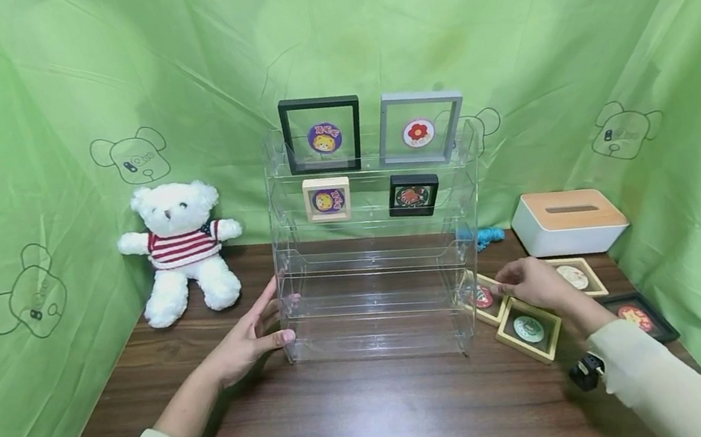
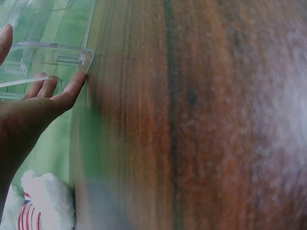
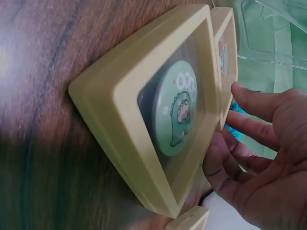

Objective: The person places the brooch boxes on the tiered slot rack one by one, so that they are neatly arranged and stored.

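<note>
A clear acrylic tiered rack (image 1: 369, 299) stands on the table. My left hand (image 1: 244, 348) holds its left side, thumb at the front edge and fingers along the panel. In the left wrist view, the left fingers (image 2: 72, 93) lie against the clear plastic. On the right, my right hand (image 1: 537, 285) pinches the edge of a light wood-coloured frame (image 1: 492, 310) with a red badge, beside the rack's foot. Closer to me lies a similar frame with a green badge (image 1: 529, 330), large in the right wrist view, where the right hand (image 3: 264, 143) reaches past it.
The rack carries a large black frame (image 1: 289, 141), a grey frame (image 1: 381, 131), a small light frame (image 1: 309, 202) and a small black frame (image 1: 414, 213). A teddy bear (image 1: 185, 251) sits left. Rightward are a tissue box (image 1: 565, 220), light frame (image 1: 594, 280), black frame (image 1: 661, 319) and blue item (image 1: 489, 236).
</note>
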{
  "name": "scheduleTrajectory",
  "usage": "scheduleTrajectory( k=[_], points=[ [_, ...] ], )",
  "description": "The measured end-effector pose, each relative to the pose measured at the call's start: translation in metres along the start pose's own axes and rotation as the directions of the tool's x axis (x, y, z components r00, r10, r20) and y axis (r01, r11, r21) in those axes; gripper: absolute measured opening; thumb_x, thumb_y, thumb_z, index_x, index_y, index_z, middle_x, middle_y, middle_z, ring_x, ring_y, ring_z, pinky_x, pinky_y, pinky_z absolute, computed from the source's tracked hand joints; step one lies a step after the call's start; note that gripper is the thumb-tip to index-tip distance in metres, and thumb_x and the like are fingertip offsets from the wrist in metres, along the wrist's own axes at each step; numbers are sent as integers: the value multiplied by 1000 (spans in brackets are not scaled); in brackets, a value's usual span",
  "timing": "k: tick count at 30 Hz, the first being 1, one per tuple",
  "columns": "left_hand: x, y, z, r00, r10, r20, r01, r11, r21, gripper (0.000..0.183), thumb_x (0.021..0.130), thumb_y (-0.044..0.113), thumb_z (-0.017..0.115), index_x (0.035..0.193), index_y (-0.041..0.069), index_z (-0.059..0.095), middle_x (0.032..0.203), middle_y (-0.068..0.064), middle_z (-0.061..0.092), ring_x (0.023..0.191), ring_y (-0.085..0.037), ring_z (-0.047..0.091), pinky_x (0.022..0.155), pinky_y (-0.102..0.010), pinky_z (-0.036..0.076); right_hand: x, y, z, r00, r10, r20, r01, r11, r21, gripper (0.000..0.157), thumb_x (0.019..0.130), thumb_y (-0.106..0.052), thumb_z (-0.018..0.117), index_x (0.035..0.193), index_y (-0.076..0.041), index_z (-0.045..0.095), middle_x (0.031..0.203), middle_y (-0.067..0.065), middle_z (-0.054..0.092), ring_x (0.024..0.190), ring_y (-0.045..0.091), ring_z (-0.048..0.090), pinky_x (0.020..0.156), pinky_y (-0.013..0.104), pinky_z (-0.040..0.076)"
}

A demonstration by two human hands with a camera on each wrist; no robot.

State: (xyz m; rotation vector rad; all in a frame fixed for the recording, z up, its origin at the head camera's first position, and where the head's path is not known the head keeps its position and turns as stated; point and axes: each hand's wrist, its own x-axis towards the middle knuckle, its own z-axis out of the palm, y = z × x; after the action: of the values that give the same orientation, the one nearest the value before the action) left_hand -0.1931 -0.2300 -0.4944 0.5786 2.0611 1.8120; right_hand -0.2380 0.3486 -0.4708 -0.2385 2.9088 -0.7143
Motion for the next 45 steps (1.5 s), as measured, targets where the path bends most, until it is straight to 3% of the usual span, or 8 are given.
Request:
scheduleTrajectory(
  k=[6,12,17,23,30,38,45],
  points=[
    [1,1,0,1000,1,-5,-1,1000,11,108,106,12,75,177,48,1,179,-23,33,168,-55,19,128,-65,30,4,3,8,999,35,-9,-35,999,22,27,103,-25,81,111,1,82,99,13,81,93,26,73,86,51,59],
    [1,0,-1,1000,-2,2,2,1000,2,109,106,10,74,177,46,-1,180,-22,32,169,-54,17,127,-56,36,4,3,13,998,45,-49,-41,997,69,23,103,-22,79,105,1,80,90,10,78,82,18,67,76,38,53],
    [1,0,-1,1000,-4,-11,4,1000,13,109,106,11,75,177,47,0,180,-22,33,168,-55,18,128,-68,29,5,3,16,995,68,-78,-61,994,88,20,104,-20,78,103,0,80,88,9,77,80,18,65,74,35,51],
    [0,-1,0,1000,-15,-14,15,1000,13,109,106,10,74,177,46,-1,180,-22,32,169,-54,17,127,-66,32,5,1,21,994,67,-90,-60,995,79,15,104,-16,75,101,-1,79,87,8,77,79,17,64,73,35,50],
    [0,-2,1,1000,-4,-3,4,1000,-12,108,106,11,74,177,47,2,179,-24,32,169,-54,18,129,-68,26,4,2,22,993,86,-84,-79,993,88,16,106,-17,73,104,-1,77,93,11,76,84,21,66,75,36,50],
    [0,-2,0,1000,-2,1,2,1000,-7,107,106,11,74,177,47,1,180,-23,32,168,-54,18,128,-61,32,4,4,16,988,104,-112,-94,992,84,17,109,-17,67,112,-2,75,107,18,79,99,33,72,82,48,57],
    [-1,-2,0,1000,2,10,-2,1000,-16,107,107,11,73,177,47,1,180,-24,31,169,-55,16,124,-33,41,4,5,9,985,142,-101,-128,982,139,23,112,-20,64,118,0,74,101,15,76,87,23,68,68,32,53]
  ],
)
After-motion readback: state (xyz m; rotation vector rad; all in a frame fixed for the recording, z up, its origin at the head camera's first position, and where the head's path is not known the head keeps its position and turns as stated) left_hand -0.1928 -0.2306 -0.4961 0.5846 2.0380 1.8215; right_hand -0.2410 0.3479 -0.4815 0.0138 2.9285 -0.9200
